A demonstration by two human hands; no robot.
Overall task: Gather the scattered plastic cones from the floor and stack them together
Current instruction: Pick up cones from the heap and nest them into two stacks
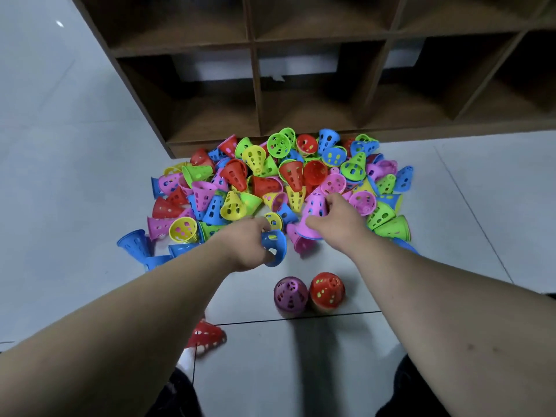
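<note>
Cones lie heaped mid-frame; the left hand grips a blue cone, the right hand clutches a pink cone.

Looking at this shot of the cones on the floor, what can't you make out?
All head view.
how many cones are nested under the purple cone and the upright red cone: the top ones cover them.
nearest red cone: partly behind the left arm, blurred.
grip of the left hand on the blue cone: motion blur.
pink cone in the right hand: partly covered by that hand.
bottom of the pile: buried under other cones.
</note>
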